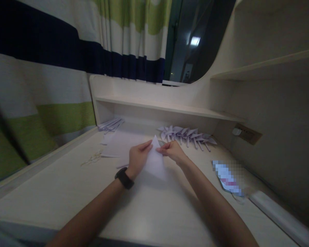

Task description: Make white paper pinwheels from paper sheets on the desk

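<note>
A white sheet of paper with a pointed, folded-looking top is held up over the desk between my two hands. My left hand pinches its left edge near the point, thumb and fingers together. On the other edge, my right hand grips the paper between thumb and forefinger, a little lower than the tip. Behind my hands lies a row of paper pinwheels with rolled paper sticks. A grey rounded thing, partly hidden, shows just behind my right fingers.
A stack of white paper lies back left, with rolled paper sticks beyond it. Thin, pale twisted pieces lie left of the stack. A phone with a blurred screen and a long white bar are at right. A low shelf spans the back.
</note>
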The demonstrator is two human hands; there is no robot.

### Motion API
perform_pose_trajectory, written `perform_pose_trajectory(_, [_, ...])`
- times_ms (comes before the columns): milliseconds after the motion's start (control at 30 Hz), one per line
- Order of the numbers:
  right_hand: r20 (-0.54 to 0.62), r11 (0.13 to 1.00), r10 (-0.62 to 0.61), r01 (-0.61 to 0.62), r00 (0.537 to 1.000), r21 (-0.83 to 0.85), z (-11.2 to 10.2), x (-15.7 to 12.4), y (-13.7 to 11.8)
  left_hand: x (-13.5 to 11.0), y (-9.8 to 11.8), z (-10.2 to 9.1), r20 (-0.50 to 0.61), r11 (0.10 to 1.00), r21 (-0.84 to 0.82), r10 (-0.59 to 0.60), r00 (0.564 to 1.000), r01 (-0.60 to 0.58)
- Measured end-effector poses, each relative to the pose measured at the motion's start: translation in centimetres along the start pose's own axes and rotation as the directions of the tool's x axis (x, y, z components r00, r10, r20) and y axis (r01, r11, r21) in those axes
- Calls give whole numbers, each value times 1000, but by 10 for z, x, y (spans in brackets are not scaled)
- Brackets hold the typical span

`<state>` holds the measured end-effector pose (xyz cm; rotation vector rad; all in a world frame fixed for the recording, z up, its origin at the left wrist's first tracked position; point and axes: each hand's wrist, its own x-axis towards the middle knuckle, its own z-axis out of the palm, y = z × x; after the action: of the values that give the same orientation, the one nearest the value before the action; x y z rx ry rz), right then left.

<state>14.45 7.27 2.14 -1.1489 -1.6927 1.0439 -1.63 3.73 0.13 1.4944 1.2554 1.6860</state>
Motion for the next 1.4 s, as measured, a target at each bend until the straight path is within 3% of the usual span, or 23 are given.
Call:
perform_pose_trajectory(267, [68, 992, 82, -88, 994, 88, 2, -3, 2, 7, -6, -2, -9, 996, -65, -58, 998, 57])
perform_pose_trajectory(700, [-50, 980, 154, -146, 987, 135, 1, -29, 9, 6, -7, -1, 2, 972, -178, -158, 987, 156])
perform_pose_trajectory(900, [-109, 984, 135, -121, 985, 128, 0, -45, 10, 1, -2, 2, 30, 972, -163, -166, 986, 169])
perform_pose_trajectory(1400, [-61, 992, 127, -125, 990, 36, -3, -52, 14, 2, 2, -2, 30, 978, -144, -149, 988, 151])
